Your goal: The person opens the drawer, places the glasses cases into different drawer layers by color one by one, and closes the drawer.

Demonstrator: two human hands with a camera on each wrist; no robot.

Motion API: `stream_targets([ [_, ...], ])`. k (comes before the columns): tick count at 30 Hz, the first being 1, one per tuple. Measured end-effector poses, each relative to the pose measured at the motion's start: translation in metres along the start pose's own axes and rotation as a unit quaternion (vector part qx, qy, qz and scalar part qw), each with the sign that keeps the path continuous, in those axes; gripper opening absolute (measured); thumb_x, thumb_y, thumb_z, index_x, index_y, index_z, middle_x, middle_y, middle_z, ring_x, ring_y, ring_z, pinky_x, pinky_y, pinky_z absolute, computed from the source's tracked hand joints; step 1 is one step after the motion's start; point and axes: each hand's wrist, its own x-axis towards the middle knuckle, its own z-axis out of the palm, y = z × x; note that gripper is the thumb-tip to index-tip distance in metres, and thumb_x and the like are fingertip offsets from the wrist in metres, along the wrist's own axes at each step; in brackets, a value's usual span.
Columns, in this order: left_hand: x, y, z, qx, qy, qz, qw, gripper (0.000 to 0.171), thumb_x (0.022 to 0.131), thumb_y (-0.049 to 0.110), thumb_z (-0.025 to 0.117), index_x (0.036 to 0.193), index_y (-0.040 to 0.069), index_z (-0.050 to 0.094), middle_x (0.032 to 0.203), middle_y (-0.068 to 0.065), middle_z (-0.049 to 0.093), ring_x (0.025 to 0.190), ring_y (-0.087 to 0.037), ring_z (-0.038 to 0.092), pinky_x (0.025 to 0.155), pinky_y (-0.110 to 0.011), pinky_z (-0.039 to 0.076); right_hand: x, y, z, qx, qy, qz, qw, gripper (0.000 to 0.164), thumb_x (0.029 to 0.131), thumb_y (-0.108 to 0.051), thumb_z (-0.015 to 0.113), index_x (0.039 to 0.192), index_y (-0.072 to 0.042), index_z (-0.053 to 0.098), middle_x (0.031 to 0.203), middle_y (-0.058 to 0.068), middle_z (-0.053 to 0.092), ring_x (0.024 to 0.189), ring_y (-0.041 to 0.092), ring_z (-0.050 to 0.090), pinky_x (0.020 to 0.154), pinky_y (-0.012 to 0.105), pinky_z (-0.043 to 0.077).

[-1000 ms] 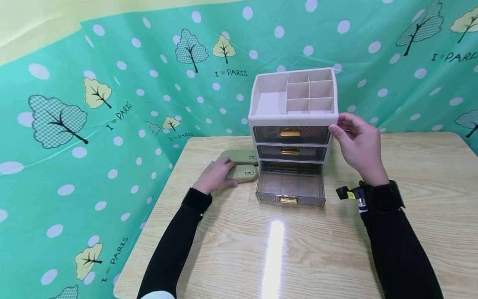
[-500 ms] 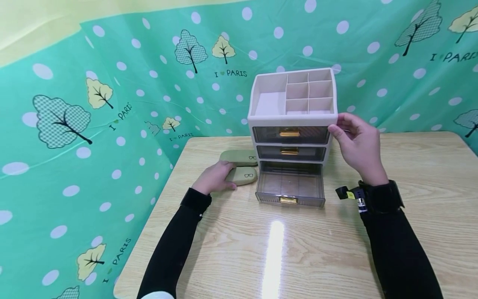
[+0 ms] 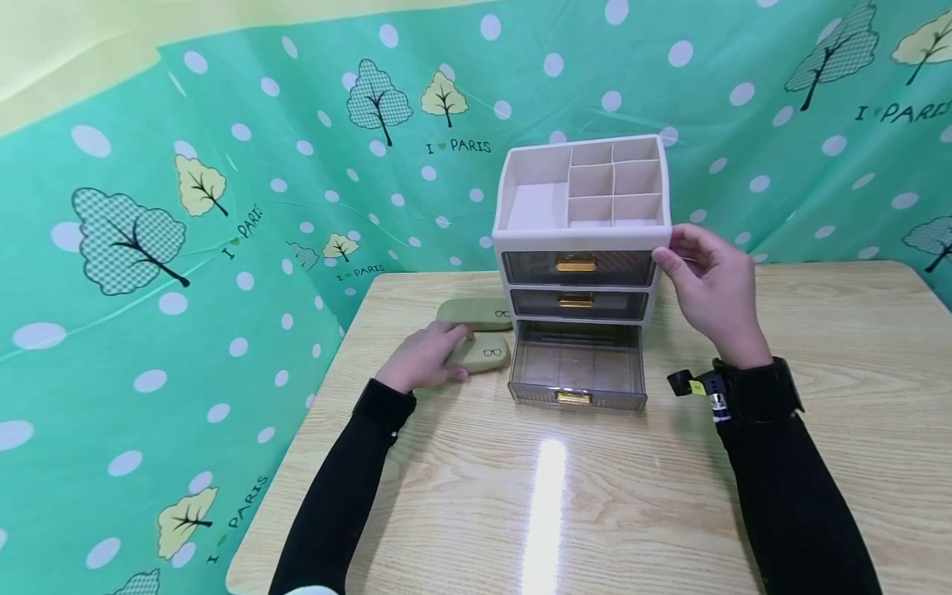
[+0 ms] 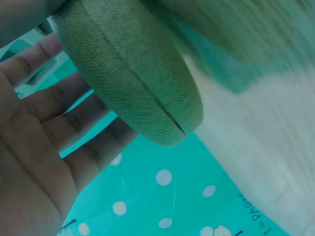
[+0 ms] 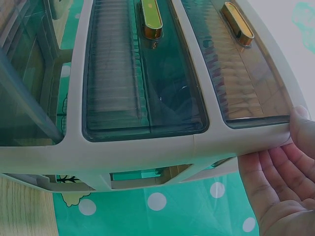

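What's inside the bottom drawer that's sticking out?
In the drawer, the part sticking out shows only a bare floor, with nothing lying on it. Its back is covered by the white box above, so what's there can't be seen.

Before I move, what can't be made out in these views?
- Head view: left end of the near glasses case, covered by the left hand.
- Head view: inside the closed drawers, behind dark fronts.
- Left wrist view: grain of the table, blurred.
- Right wrist view: part of the right hand, cut off by the right edge.
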Motion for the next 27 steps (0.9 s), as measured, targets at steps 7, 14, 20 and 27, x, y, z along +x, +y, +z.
stream_targets([
  [7, -0.008, 0.007, -0.018, 0.014, 0.028, 0.013, 0.9994, 0.06, 0.084, 0.034, 0.087, 0.135, 0.019, 0.06, 0.12, -0.008, 0.063, 0.103, -0.027, 0.06, 0.085, -0.044, 0.054, 0.0, 0.0, 0.0, 0.011, 0.0, -0.001, 1.0, 0.031, 0.095, -0.014, 0.074, 0.122, 0.001, 0.07, 0.108, 0.008, 0.073, 0.096, -0.001, 0.067, 0.084, 0.011, 0.053],
  [14, -0.014, 0.018, -0.037, 0.031, 0.059, 0.041, 0.9969, 0.06, 0.083, 0.032, 0.088, 0.134, 0.016, 0.061, 0.117, -0.008, 0.065, 0.099, -0.029, 0.06, 0.08, -0.044, 0.053, 0.001, 0.001, 0.0, 0.011, 0.001, -0.003, 1.0, 0.032, 0.095, -0.014, 0.075, 0.122, 0.001, 0.071, 0.108, 0.009, 0.073, 0.097, -0.001, 0.067, 0.084, 0.011, 0.053],
  [20, -0.017, 0.028, -0.051, 0.033, 0.092, 0.069, 0.9928, 0.057, 0.086, 0.034, 0.084, 0.134, 0.014, 0.06, 0.117, -0.006, 0.064, 0.1, -0.027, 0.059, 0.081, -0.042, 0.052, 0.002, 0.002, 0.0, 0.007, 0.0, -0.003, 1.0, 0.031, 0.095, -0.014, 0.074, 0.122, 0.0, 0.071, 0.109, 0.011, 0.072, 0.096, -0.001, 0.067, 0.083, 0.01, 0.053],
  [27, -0.013, 0.045, -0.061, 0.033, 0.123, 0.106, 0.9862, 0.054, 0.087, 0.034, 0.084, 0.131, 0.013, 0.061, 0.116, -0.005, 0.063, 0.099, -0.025, 0.06, 0.081, -0.04, 0.052, 0.005, 0.003, 0.0, 0.014, -0.002, -0.005, 1.0, 0.03, 0.095, -0.013, 0.075, 0.121, 0.002, 0.071, 0.107, 0.009, 0.072, 0.096, -0.001, 0.067, 0.083, 0.01, 0.053],
])
